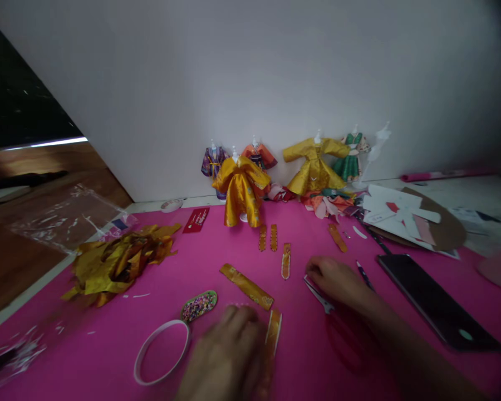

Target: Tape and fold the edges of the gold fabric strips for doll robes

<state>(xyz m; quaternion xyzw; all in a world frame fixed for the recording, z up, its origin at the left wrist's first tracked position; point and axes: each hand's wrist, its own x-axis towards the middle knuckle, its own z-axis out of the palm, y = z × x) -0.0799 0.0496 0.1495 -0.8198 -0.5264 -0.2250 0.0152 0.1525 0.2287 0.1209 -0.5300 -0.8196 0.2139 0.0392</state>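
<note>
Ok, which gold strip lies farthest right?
The short gold strip just beyond the right hand, near the curved white scrap; all other strips lie left of that hand.

Pink tabletop [108, 351], pale wall [250, 72] behind. Along the back: dressed mini mannequins in purple [209, 166], orange [263, 153], yellow [317, 167] and green [353, 161], plus a bare white one [377, 147] at far right. Gold-gowned one [242, 192] stands in front. Crumpled fabric [328, 204] under the yellow gown. Left: gold scrap heap [117, 262], clear plastic bag [77, 217] behind it; red card [196, 220] flat nearby. White ring [136, 362] near front. Right: dark phone [430, 295], pen [364, 274] beside it, papers [382, 209] on brown board [448, 223].
</note>
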